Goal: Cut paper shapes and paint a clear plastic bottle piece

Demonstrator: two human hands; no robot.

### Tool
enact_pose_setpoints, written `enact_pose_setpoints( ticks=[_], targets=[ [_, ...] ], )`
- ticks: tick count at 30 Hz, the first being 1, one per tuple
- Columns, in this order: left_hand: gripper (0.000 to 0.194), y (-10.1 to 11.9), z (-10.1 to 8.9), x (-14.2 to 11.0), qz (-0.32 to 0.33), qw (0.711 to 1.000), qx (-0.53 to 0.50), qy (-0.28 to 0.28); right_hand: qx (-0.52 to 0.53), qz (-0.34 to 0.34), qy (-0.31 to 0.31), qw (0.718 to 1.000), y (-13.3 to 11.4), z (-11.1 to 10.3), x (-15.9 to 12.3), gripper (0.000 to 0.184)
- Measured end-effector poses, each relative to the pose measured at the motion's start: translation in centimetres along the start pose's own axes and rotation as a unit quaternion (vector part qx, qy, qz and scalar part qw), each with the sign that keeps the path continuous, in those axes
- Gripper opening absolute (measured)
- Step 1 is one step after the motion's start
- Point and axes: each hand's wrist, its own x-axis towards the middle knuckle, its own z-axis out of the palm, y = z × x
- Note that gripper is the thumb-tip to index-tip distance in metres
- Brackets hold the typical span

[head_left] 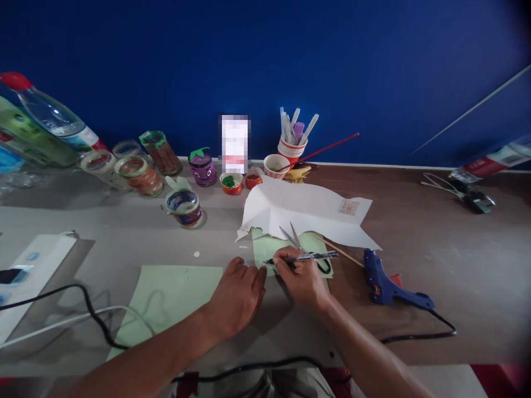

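My right hand [301,279] is closed around a dark pen [305,257], its tip resting on a small pale green paper piece [265,250]. My left hand [238,296] lies beside it with fingers curled, its fingertips pressing down on the edge of that green piece. A pair of scissors [295,239] lies open on the green piece just beyond the pen. A larger pale green sheet [174,298] lies to the left of my left hand.
A crumpled white paper [307,210] lies behind the scissors. A blue glue gun [388,287] with its black cord sits at right. Jars [141,174], small paint cups [231,182] and a cup of brushes [291,146] line the back. Cables [83,315] cross the left front.
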Motion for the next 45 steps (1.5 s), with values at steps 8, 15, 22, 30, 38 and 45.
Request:
enact_pose_setpoints(
  ticks=[8,15,22,30,38,45],
  targets=[
    [0.033,0.04,0.03,-0.04,-0.002,1.0,0.0,0.0,-0.002,0.002,-0.005,1.0,-0.13,-0.11,0.0,0.018],
    [0.033,-0.02,0.14,-0.11,0.0,1.0,0.0,-0.009,0.0,0.008,-0.004,1.0,-0.14,-0.05,0.02,0.018],
    [0.032,-0.02,0.18,-0.18,0.001,1.0,-0.002,0.0,0.005,0.004,0.0,1.0,-0.1,-0.08,0.03,0.018],
    [0.032,0.02,0.06,-0.09,-0.005,1.0,-0.008,-0.026,0.005,0.009,-0.008,1.0,-0.15,-0.18,0.09,0.017],
    [0.033,-0.02,0.05,-0.07,-0.004,1.0,-0.009,-0.025,0.001,0.012,-0.008,1.0,-0.38,-0.25,0.01,0.018],
    [0.033,-0.06,0.0,-0.01,-0.004,1.0,-0.01,-0.024,0.003,0.008,-0.006,1.0,-0.11,-0.13,-0.03,0.018]
  ],
)
